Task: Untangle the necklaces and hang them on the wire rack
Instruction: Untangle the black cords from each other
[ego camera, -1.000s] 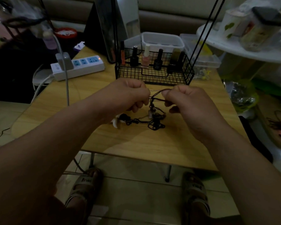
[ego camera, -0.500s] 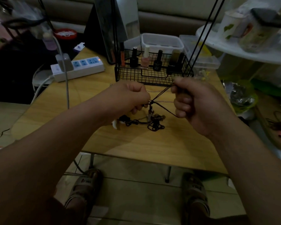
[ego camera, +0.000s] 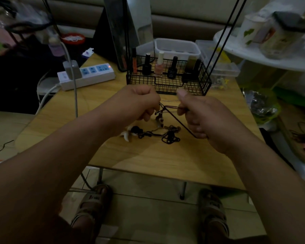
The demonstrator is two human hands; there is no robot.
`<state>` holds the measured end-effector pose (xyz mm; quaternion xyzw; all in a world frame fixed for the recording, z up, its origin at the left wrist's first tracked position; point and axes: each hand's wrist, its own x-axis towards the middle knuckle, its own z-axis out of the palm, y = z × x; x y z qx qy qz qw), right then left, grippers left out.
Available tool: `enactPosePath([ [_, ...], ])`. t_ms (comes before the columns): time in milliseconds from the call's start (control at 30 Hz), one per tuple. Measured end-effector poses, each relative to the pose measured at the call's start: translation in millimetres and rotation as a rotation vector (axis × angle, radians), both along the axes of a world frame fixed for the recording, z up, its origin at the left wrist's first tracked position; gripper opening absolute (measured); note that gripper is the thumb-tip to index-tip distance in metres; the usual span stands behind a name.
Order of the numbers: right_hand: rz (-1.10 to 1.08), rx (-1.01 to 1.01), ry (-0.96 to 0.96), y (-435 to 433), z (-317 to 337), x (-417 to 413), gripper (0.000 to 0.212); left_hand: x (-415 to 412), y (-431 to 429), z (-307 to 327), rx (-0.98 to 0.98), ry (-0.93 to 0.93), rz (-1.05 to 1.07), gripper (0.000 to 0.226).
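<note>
Above the bench (ego camera: 148,155), the left hand (ego camera: 139,104) and the right hand (ego camera: 201,118) are pinching a black cord (ego camera: 180,122) in curled fingers (ego camera: 194,125), over the tangled necklaces (ego camera: 169,138) lying there. Untangling is going on; the next move is probably needing gentle pulling apart.

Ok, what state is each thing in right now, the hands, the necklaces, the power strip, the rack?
left hand: pinches the black cord.
right hand: grips the black cord.
black cord: pulled taut between the hands.
necklaces: tangled in a heap.
power strip: light on, adapter plugged in.
wire rack: upright, no necklace hung.
</note>
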<state>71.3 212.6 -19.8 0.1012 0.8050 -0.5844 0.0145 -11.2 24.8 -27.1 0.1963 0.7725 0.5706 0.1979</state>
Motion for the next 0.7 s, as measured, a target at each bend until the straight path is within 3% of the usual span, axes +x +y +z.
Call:
enactPosePath([
  [100,0.080,0.197,0.008,-4,1,3,0.034,1,2,-2,0.017,-0.037,-0.038,0.020],
  [200,0.047,0.198,0.076,-7,-4,-1,0.023,4,5,-3,0.011,-0.057,-0.057,0.022],
  [367,-0.104,0.061,0.138,-9,-10,-6,0.019,6,6,-2,-0.017,-0.075,-0.060,0.030],
  [533,-0.060,-0.255,0.065,-7,-16,-7,0.019,2,6,-5,-0.008,-0.073,-0.023,0.027],
  [700,-0.037,-0.271,0.047,-8,-14,-7,0.020,5,10,-4,-0.007,-0.080,-0.050,0.022],
])
